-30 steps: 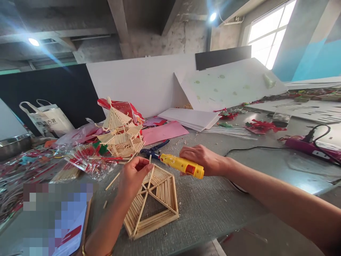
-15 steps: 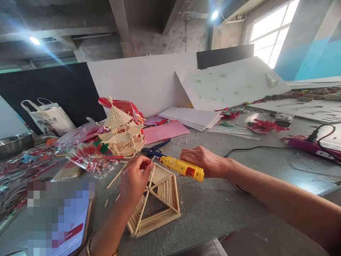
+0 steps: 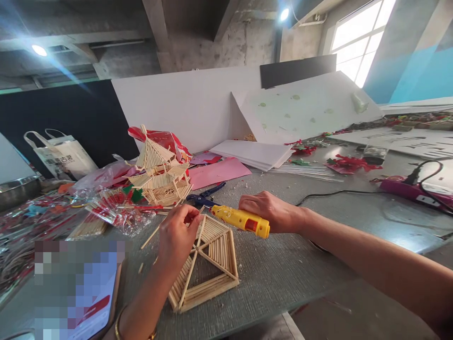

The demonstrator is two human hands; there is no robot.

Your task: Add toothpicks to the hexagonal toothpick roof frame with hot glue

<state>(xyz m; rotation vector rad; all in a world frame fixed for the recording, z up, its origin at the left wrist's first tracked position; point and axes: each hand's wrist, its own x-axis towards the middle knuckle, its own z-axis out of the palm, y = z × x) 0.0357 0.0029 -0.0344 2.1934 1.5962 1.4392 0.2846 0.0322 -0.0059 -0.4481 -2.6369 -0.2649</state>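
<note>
A pyramid-shaped roof of thin wooden sticks [image 3: 208, 264] lies on the grey table [image 3: 290, 269] in front of me. My left hand [image 3: 177, 236] pinches a single wooden stick at the roof's top. My right hand [image 3: 271, 211] grips a yellow glue gun [image 3: 240, 220], whose nozzle points left toward the roof's peak. A finished stick pagoda [image 3: 159, 174] stands behind my left hand.
Blue pliers [image 3: 205, 196] lie just behind the glue gun. Packets of sticks in plastic [image 3: 116, 212] clutter the left. A phone [image 3: 78, 288] lies at the near left. Pink paper [image 3: 217, 172], white sheets [image 3: 255, 153] and a purple power strip [image 3: 410, 191] with a black cable sit farther back.
My left hand has shifted slightly left and lower at the roof's top. The glue gun and right hand have barely moved.
</note>
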